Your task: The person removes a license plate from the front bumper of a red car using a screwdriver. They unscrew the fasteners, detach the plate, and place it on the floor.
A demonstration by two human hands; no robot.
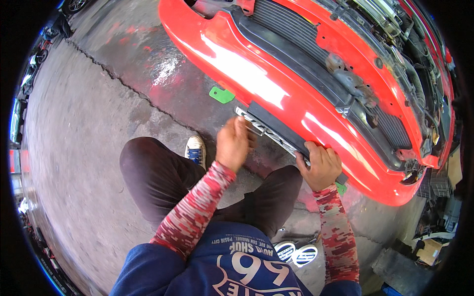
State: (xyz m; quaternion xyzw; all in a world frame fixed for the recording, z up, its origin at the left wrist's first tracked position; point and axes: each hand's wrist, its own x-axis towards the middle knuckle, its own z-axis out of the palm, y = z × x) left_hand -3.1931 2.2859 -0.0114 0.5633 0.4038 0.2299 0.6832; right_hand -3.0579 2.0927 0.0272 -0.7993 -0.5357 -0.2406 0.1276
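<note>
In front of me is a red car bumper (291, 106) with a black plate holder (276, 123) on its front. A licence plate (272, 134), pale with dark characters, lies along the holder. My left hand (234, 144) is closed at the plate's left end, fingers pinched on a thin metal tool (255, 129); its exact kind is not clear. My right hand (321, 166) grips the plate's right end, thumb on the near side and fingers over the holder and bumper edge. The hand hides that end of the plate.
Green tabs (222, 94) stick out below the bumper. The car's front (385, 74) is uncovered, with radiator and metal parts showing. Two round white-faced discs (304, 255) lie on the concrete floor (94, 148) by my right forearm. Boxes and parts (430, 250) stand at the right.
</note>
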